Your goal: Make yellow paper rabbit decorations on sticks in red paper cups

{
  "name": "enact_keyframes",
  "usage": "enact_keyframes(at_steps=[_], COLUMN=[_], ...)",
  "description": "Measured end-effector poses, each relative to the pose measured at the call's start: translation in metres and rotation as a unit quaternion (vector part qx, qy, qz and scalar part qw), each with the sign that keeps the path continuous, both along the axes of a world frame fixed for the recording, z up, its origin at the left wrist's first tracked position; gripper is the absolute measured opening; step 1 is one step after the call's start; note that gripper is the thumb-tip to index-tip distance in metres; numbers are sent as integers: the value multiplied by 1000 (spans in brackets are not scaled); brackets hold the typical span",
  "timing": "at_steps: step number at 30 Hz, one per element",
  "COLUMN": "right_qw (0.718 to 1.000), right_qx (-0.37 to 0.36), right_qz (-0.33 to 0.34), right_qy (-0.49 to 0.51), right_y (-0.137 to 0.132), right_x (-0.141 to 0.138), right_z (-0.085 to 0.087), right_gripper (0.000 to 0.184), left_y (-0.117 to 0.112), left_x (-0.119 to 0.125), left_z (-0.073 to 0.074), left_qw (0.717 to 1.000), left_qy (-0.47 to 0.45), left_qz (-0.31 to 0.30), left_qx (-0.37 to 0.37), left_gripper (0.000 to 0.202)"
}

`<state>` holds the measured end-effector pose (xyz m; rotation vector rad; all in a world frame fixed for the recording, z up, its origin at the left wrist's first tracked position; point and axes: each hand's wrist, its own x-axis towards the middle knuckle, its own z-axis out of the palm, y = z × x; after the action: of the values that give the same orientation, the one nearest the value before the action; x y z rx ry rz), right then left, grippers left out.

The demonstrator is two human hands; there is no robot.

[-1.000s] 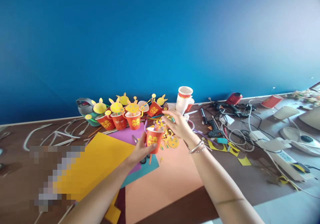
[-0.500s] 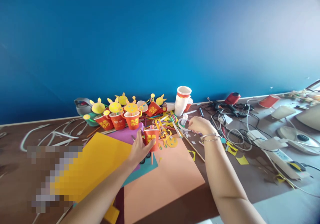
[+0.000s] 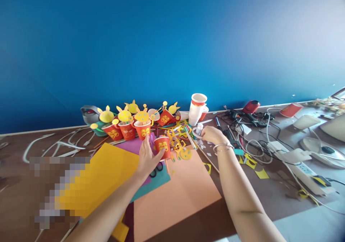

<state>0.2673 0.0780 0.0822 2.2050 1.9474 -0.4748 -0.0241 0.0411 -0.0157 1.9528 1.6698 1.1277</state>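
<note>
A red paper cup (image 3: 162, 147) with gold lettering stands at the edge of the peach paper. Beside it, my left hand (image 3: 147, 156) is open, fingers stretched upward and the thumb near or touching the cup's side. My right hand (image 3: 214, 135) is closed at the rim of a white ring (image 3: 196, 133), which looks like a roll of tape; its fingertips are partly hidden. A small white-capped item (image 3: 199, 127) shows within the ring. Black-handled scissors (image 3: 156, 170) lie below the cup, and yellow paper face cutouts (image 3: 185, 154) are to its right.
Several red cups (image 3: 127, 131) bearing yellow rabbit-like figures line the wall. Stacked white cups (image 3: 197, 109) stand behind my right hand. Yellow sheets (image 3: 107, 173) and peach paper (image 3: 178, 199) cover the front. Cables, glue guns (image 3: 250, 118) and a power strip (image 3: 302, 168) lie rightward.
My left hand has loosened from the red cup and moved slightly left, its fingers straightening. The cup has shifted a little left and up. My right hand and the ring have moved slightly.
</note>
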Motion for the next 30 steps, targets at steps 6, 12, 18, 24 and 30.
enact_keyframes(at_steps=[6, 12, 18, 24, 30], right_qw=[990, 943, 882, 864, 857], right_qx=[127, 320, 376, 315, 299], right_qz=[54, 80, 204, 284, 318], right_qy=[-11, 33, 197, 271, 273], right_y=[-13, -30, -37, -42, -51], right_x=[7, 4, -29, -78, -103], right_z=[13, 27, 31, 21, 12], right_gripper=[20, 18, 11, 16, 9], left_y=[0, -4, -11, -19, -17], left_x=[2, 2, 4, 4, 2], left_z=[2, 8, 21, 27, 25], left_qw=[997, 991, 981, 973, 960], left_qy=[17, 30, 0, -12, -50], left_qz=[-1, -38, -90, -147, -219], left_qx=[72, 127, 173, 179, 167], left_gripper=[76, 61, 48, 57, 56])
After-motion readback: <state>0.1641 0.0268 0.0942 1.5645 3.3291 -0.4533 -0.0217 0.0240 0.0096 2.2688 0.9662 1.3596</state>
